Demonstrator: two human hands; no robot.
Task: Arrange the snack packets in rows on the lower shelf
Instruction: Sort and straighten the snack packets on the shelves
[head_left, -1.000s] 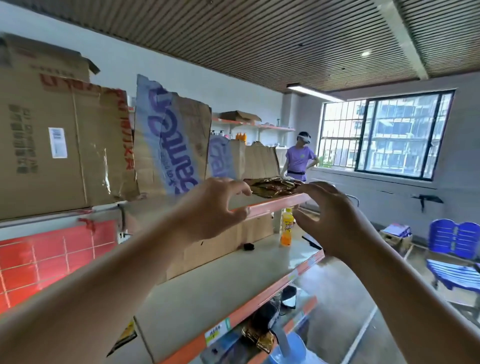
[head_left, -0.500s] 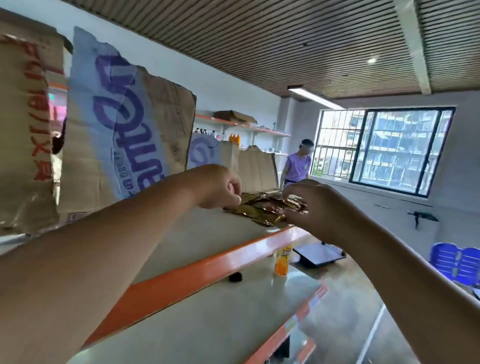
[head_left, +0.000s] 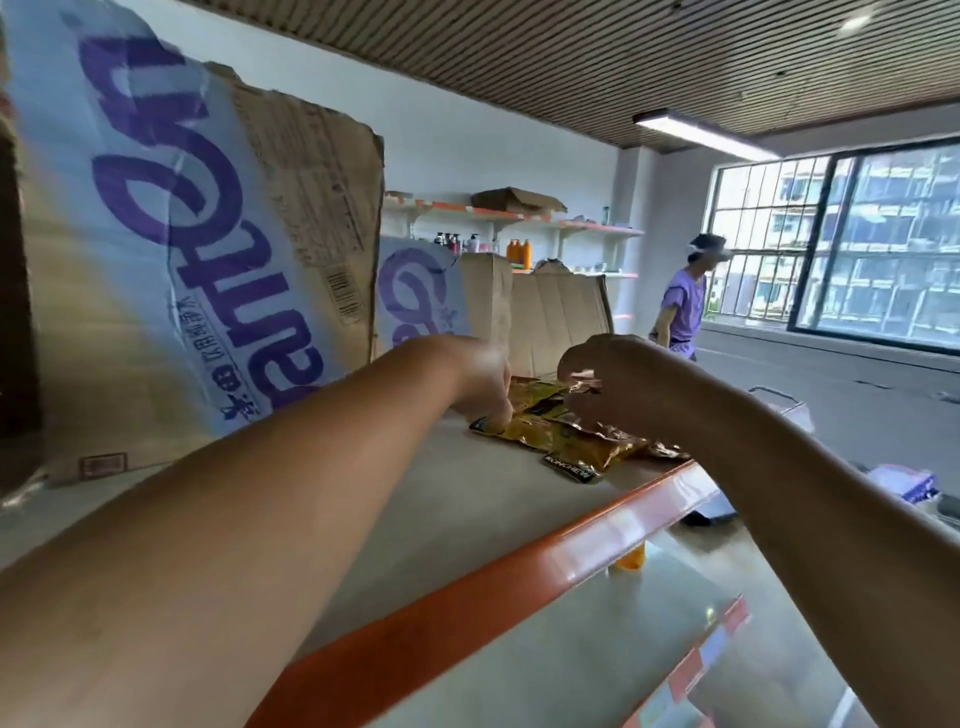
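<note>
Left hand (head_left: 480, 382), blurred, grip unclear, touches gold snack packets (head_left: 566, 441) on the shelf (head_left: 441, 499); right hand (head_left: 615, 387) pinches their far edge.

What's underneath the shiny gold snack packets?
A pale shelf with an orange front edge; the snack packets lie flat on it. The left hand holds their left corner and the right hand covers their far side, so that part is hidden.

Head view (wide-angle) faces forward along shelf (head_left: 524, 566).
</note>
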